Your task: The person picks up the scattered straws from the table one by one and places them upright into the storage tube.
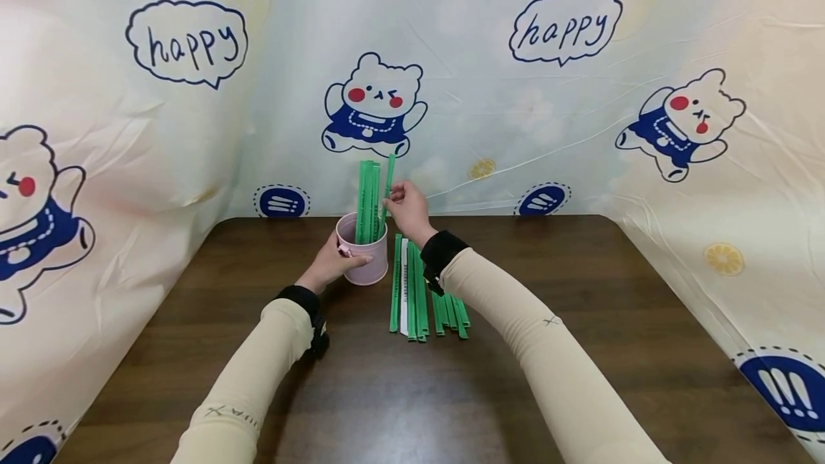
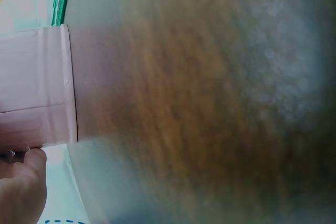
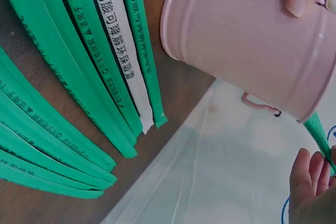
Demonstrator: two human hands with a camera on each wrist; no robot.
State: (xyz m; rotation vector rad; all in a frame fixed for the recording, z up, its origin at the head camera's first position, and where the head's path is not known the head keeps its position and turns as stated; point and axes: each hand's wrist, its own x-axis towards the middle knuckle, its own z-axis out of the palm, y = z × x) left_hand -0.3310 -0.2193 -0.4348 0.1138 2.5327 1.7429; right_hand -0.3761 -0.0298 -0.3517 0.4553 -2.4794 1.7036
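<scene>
Green-wrapped straw [image 1: 390,170] is pinched between the thumb and fingers of the right hand [image 1: 409,212], held nearly upright at the two-o'clock side of the mouth of a pink bucket [image 1: 369,272], with twelve o'clock taken as the table's far edge. It is gripped partway up, apparently so that its lower end is left free to pass the rim; whether the bottom is touched cannot be told. Inside the bucket, a bundle of green straws [image 1: 367,199] is stood on end, probably supported by the wall, with the tops left well above the rim. The bucket is clasped at eight o'clock by the left hand [image 1: 329,263], its thumb laid across the front, presumably for steadiness. At four o'clock from the bucket, more green straws [image 1: 421,292] are laid side by side on the brown table [image 1: 374,392], with one white-wrapped straw [image 1: 404,285] set among them; by this spread each is likely made easy to grasp.
</scene>
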